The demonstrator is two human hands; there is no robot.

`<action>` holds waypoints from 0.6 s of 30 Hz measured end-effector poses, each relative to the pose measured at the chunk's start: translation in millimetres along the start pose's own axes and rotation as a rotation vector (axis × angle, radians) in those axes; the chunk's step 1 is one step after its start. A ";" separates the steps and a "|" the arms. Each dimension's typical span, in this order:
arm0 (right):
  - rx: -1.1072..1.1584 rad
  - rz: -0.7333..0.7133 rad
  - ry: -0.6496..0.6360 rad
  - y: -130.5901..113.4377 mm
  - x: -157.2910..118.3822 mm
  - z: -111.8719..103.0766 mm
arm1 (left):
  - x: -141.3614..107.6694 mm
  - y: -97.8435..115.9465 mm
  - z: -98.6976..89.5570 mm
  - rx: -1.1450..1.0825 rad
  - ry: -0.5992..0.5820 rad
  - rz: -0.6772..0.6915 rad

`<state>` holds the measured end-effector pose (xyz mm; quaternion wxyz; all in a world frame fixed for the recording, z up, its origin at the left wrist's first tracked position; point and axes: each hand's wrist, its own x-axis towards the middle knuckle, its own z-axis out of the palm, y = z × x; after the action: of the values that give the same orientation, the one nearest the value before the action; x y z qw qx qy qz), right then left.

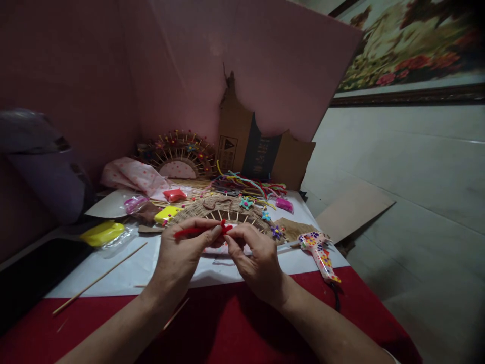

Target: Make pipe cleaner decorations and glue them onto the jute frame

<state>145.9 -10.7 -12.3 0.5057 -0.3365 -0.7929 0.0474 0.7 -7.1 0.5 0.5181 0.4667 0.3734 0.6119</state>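
Between my two hands is a red pipe cleaner [186,232], bent into small loops at its right end. My left hand [185,247] pinches it between thumb and forefinger, and its straight tail runs left across the fingers. The fingertips of my right hand [255,255] are closed on the bent end. Just behind my hands lies a half-round fan [182,215] of woven twine and sticks, partly hidden by them. Blue and purple pipe-cleaner flowers, among them a turquoise flower [246,203], sit along its right side.
A flower-patterned glue gun [320,253] lies at the right. Coloured pipe cleaners [250,183] are heaped behind the fan. A finished-looking fan [182,154] and torn cardboard [237,131] lean at the back. Yellow clay packets [103,233] and a thin stick [100,278] lie left.
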 end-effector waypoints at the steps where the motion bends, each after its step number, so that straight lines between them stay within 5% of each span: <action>1: 0.012 0.002 -0.009 0.2 0.0 -0.2 | -0.1 -0.1 0.1 0.005 -0.002 0.005; 12: 0.069 0.023 -0.020 4.4 -1.6 -0.3 | 2.2 -2.8 1.7 -0.029 -0.024 -0.026; 18: 0.263 0.300 0.091 5.2 -0.6 -3.0 | 2.6 0.7 2.5 -0.169 -0.043 -0.096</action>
<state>151.0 -7.8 -13.5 0.5680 -0.3840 -0.6970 0.2100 2.9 -4.8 2.4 0.5921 0.4161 0.3310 0.6056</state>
